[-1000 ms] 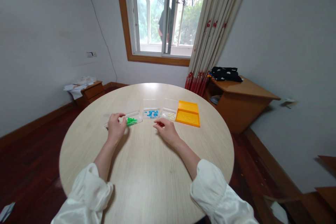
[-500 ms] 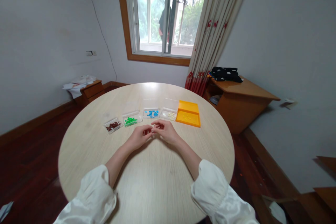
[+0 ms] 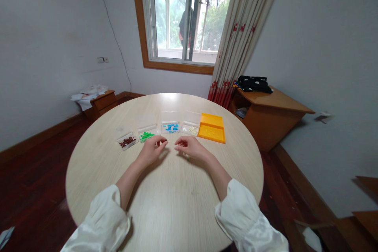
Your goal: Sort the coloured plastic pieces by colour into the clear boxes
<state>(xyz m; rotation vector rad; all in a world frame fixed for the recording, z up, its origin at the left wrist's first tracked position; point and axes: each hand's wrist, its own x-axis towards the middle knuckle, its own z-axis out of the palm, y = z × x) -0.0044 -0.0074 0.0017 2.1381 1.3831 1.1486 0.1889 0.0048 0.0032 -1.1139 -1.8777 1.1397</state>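
At twelve o'clock on the worktop (image 3: pixel 165 204) sit blue bits (image 3: pixel 175 128); at eleven, green bits (image 3: pixel 145 136) lie by the left hand (image 3: pixel 152 149). It and the right hand (image 3: pixel 191 148) have curled fingers; I can't tell if they hold anything.

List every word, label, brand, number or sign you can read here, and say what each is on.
None: no text can be read anywhere in the picture.
Papers on the left cabinet: too small and blurred to tell whether anything is printed.
Clear boxes and orange box: no legible lettering.
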